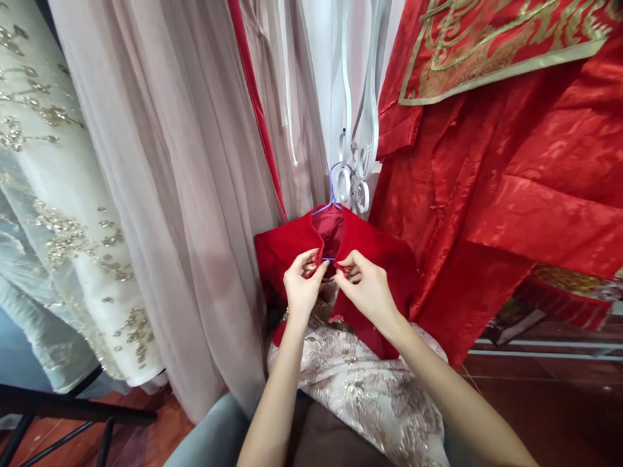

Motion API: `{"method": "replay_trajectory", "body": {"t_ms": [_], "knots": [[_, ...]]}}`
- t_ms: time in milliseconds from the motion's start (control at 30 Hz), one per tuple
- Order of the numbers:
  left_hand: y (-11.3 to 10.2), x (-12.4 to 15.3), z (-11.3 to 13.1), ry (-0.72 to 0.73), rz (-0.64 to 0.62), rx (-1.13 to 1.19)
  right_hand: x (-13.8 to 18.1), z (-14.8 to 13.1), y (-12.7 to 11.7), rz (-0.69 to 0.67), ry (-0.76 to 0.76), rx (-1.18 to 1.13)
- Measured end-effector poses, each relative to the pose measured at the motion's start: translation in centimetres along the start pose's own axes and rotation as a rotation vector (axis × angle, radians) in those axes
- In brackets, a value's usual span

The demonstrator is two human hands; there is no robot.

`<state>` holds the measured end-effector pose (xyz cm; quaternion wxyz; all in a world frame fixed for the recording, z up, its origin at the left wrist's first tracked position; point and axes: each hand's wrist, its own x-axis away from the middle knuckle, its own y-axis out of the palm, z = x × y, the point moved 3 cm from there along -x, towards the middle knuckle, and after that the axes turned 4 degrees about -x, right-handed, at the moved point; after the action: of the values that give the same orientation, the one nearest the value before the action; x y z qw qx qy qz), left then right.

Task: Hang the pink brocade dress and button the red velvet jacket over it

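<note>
A small red velvet garment [379, 256] hangs on a purple hanger [333, 188] low in the middle of the head view. My left hand [300, 285] pinches the left side of its open collar. My right hand [367, 285] pinches the right side, fingers closed on the cloth. The two hands sit almost touching at the neckline. Below them a pale gold-and-pink brocade fabric [370, 389] spreads over my lap.
Sheer beige dresses [185, 181] hang at the left beside a pale sequinned gown [53, 214]. A large red satin robe with gold embroidery [525, 162] hangs at the right. White ornate metalwork [357, 143] stands behind the hanger. Black rack legs [58, 415] cross the red-brown floor.
</note>
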<state>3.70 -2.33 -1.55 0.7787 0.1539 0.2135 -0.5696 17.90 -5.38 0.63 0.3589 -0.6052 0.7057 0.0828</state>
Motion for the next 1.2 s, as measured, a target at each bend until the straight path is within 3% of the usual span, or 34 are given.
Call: {"method": "replay_trajectory", "body": {"t_ms": [133,267,533,733,967,1200], "knots": [[0.5,-0.2,-0.1,-0.019,0.001,0.074,-0.2,0.7,2.3,-0.023,0.022,-0.221],[0.1,0.7,-1.0,-0.016,0.071,0.112,0.4,2.3,2.5,-0.007,0.052,-0.381],[0.8,1.3,-1.2,-0.029,0.118,0.136,-0.3,2.4,1.4,-0.033,-0.104,-0.233],[0.9,1.2,-2.1,-0.054,0.043,0.215,-1.1,2.1,1.1,-0.104,-0.169,-0.163],[0.5,1.1,-1.4,-0.039,-0.06,0.073,-1.1,2.4,1.2,-0.06,-0.171,-0.15],[-0.1,-1.5,-0.1,0.216,-0.41,-0.29,-1.5,2.8,1.1,-0.038,-0.233,-0.084]]}}
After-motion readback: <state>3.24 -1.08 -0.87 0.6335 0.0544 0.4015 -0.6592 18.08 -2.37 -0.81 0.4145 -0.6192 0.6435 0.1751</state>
